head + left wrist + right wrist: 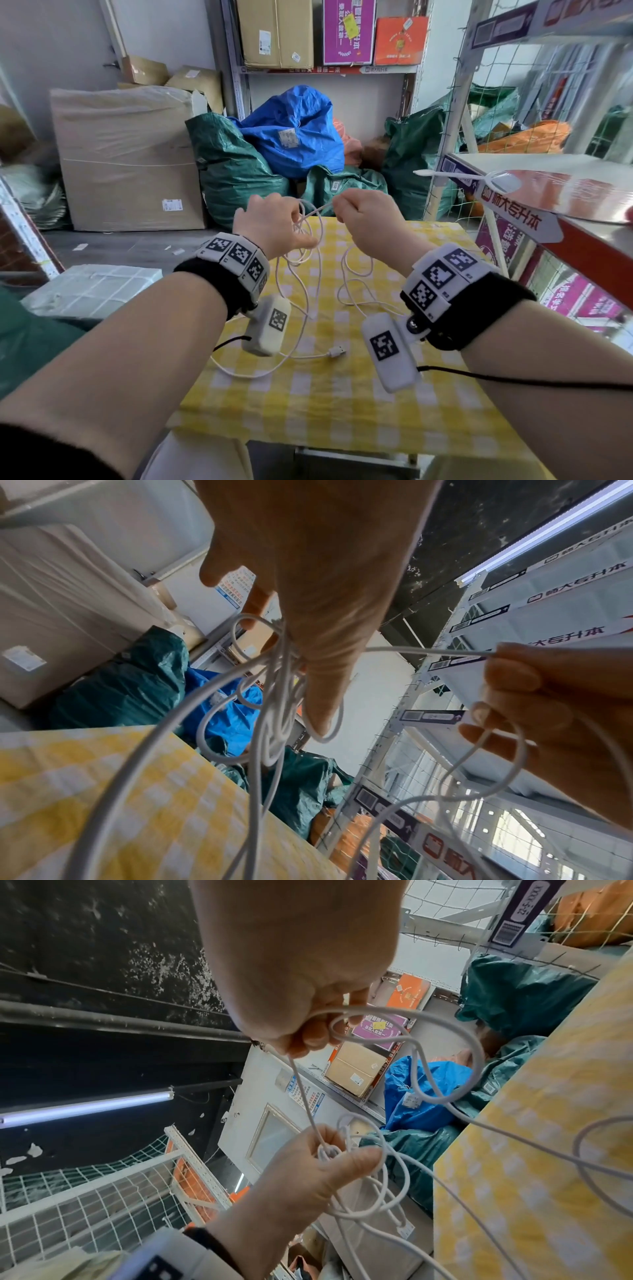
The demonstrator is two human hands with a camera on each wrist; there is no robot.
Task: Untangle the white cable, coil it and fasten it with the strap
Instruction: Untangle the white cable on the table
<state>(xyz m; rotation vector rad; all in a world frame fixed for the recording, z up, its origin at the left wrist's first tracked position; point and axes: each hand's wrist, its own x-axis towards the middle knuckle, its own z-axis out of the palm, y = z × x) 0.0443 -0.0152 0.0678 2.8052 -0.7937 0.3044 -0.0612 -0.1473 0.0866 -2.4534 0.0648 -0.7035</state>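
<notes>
Both hands are raised above the yellow checked table [342,404]. My left hand [297,220] pinches a tangled bunch of white cable loops [274,685] between thumb and fingers. Close to its right, my right hand [338,213] pinches a single strand, so a short stretch of the white cable [317,211] runs taut between the two hands. In the right wrist view, my right hand [298,1045] grips that strand [304,1096] above the left hand's knot [329,1150]. The other loops hang down to the cloth, where the USB plug [337,351] lies. No strap shows in any view.
A metal shelf [582,233] juts in at the right, level with my hands, and a red disc [565,195] lies on it. Green and blue sacks [294,137] and a wrapped carton [126,157] stand behind the table. A white parcel [92,287] sits at the left.
</notes>
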